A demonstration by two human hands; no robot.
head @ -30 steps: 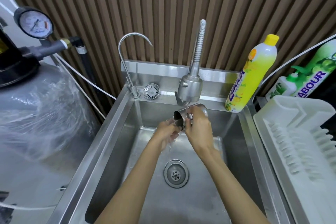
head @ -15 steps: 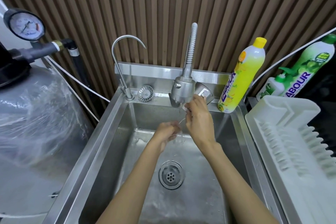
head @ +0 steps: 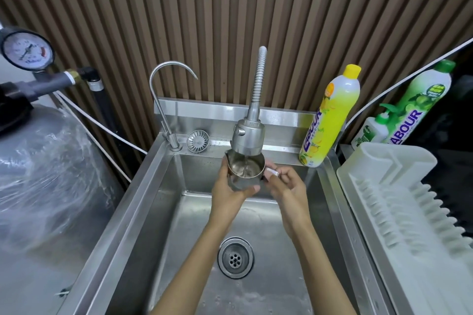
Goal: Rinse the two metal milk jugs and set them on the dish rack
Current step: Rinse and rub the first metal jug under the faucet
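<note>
1. In the head view, our left hand [head: 230, 195] cups the milk jug [head: 245, 170] from below and the side. Its fingers are curled round the body and its thumb lies across the front.
2. Our right hand [head: 289, 186] sits just right of the jug. Thumb and forefinger pinch its handle, and the other fingers are loosely curled.
3. The jug stands upright, mouth up, over the sink [head: 138, 194] and directly under the spray faucet [head: 247, 135]. A thin stream of water falls into it. One jug is in view.
4. The white dish rack [head: 381, 158] lies right of the sink, with a yellow soap bottle [head: 330, 120] and a green bottle [head: 419, 102] behind.
5. A gooseneck tap [head: 163, 100] and a strainer [head: 197, 140] sit at the back left, and the drain [head: 235, 257] is below our wrists.
6. A pressure gauge [head: 27, 50] and a plastic-wrapped tank [head: 46, 174] are at far left, against a slatted wall [head: 230, 7].
7. Half a second ago our right hand alone held the jug, tilted, beside the faucet head, while our left was curled under the water. Now both hold it upright.
</note>
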